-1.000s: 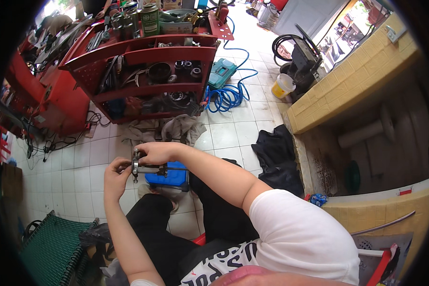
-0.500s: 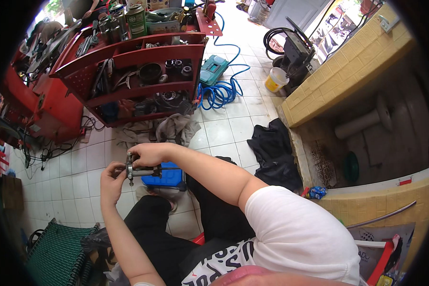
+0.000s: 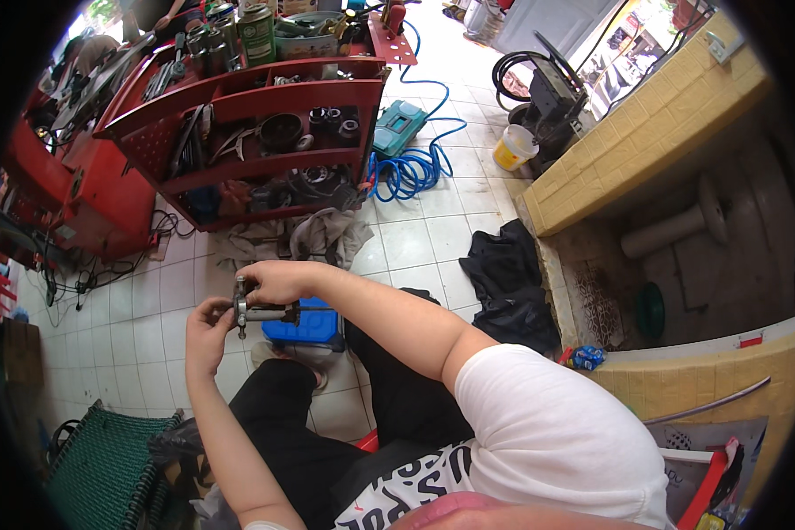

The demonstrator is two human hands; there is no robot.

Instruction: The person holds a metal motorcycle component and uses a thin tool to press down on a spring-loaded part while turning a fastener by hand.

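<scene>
I am watching two bare hands from afar, and they are sharing one metal part (image 3: pixel 265 314) in the air, left of the scene's middle. The left hand (image 3: pixel 206 330) is pinching the left side of its crosswise head between bent fingertips and thumb. The right hand (image 3: pixel 275 280) is reaching across from the right and pinching the same head at its far end; I cannot tell exactly where the right thumb is pressing. The part's single shaft is pointing right, lying level below the right wrist, with one thin rod running on from its end.

On the floor behind the part, one blue-lidded box (image 3: pixel 301 329) is sitting just beyond two black-clad legs. Farther off, one red cart (image 3: pixel 327 91) is carrying loads on three levels, with one green can (image 3: pixel 256 35) standing on top. To its right I am counting one teal case (image 3: pixel 401 126), one coiled blue hose (image 3: pixel 406 179) and one white bucket (image 3: pixel 515 147). One heap of black cloth (image 3: pixel 508 283) is lying nearer, to the right; one green woven seat (image 3: pixel 106 464) is standing near left.
</scene>
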